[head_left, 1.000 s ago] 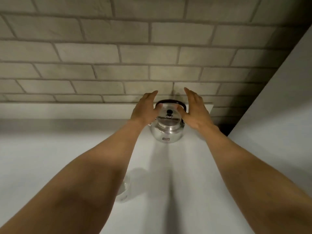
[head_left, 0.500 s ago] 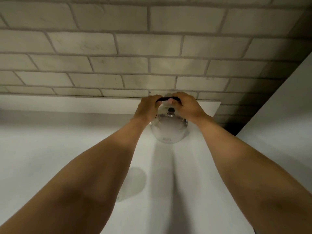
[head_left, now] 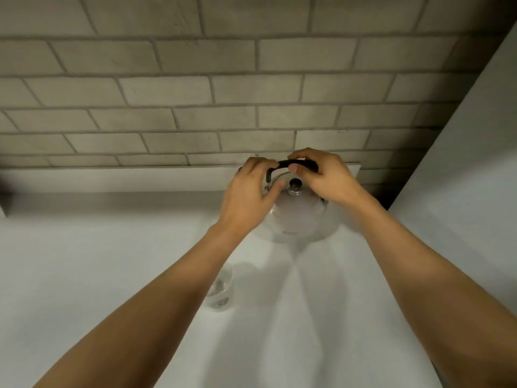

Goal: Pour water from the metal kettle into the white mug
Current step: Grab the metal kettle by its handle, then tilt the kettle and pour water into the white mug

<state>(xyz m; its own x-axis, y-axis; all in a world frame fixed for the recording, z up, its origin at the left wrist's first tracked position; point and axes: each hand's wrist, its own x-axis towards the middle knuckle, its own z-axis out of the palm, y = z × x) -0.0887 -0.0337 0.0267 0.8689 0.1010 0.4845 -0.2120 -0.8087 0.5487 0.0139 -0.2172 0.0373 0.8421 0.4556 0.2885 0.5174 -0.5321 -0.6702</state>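
My right hand (head_left: pixel 327 177) curls around the kettle's black handle (head_left: pixel 303 164), thumb under, fingers over. My left hand (head_left: pixel 249 191) cups the kettle's (head_left: pixel 299 217) shoulder at nine o'clock, fingertips hooked on the handle's left end. The kettle sits upright at the counter's (head_left: pixel 84 261) far edge against the wall. I can't make out the spout; the handle's long axis runs nine to three. The mug (head_left: pixel 221 289), half hidden under my left forearm at seven o'clock, could get knocked as I swing back.
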